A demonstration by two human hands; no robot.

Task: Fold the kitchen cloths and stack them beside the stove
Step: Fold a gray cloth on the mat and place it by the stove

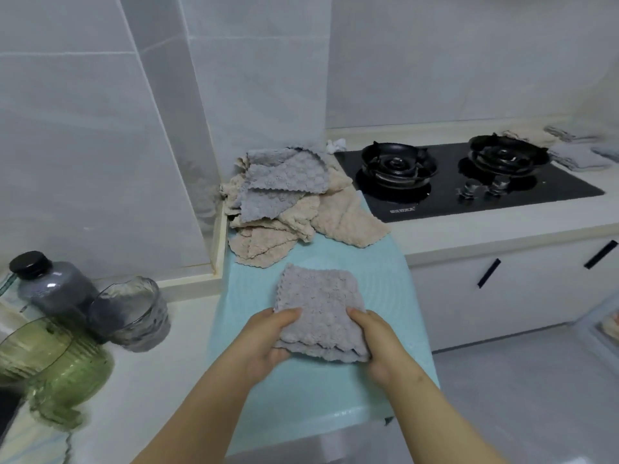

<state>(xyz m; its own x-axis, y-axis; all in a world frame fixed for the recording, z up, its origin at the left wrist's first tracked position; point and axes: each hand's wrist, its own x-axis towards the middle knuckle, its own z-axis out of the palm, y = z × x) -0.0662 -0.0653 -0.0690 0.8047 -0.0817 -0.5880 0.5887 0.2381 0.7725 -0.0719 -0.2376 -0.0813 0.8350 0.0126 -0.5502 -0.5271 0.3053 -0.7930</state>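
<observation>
Head view. A grey cloth [321, 313], folded into a small rectangle with several layers showing at its near edge, lay on a pale blue mat [385, 279] that covered the surface [160, 363] left of the stove [469, 182]. The left hand [268, 339] gripped the cloth's near left corner, thumb on top and fingers under the edge. The right hand [375, 346] gripped the near right corner the same way. The near edge was lifted slightly off the mat; the far edge rested flat.

A pile [284, 199] of loose grey and beige cloths sat further back on the mat, against the wall and just beside the stove. A few folded cloths [576, 155] lay on the surface at the stove's far side.

Judgement: this fold looked nearly complete, with most of the pile left to do. To do the step well, keep both thumbs pinning the layers so they do not slide apart, square the scalloped edges, then carry the cloth level and set it down flat, clear of the burners.
</observation>
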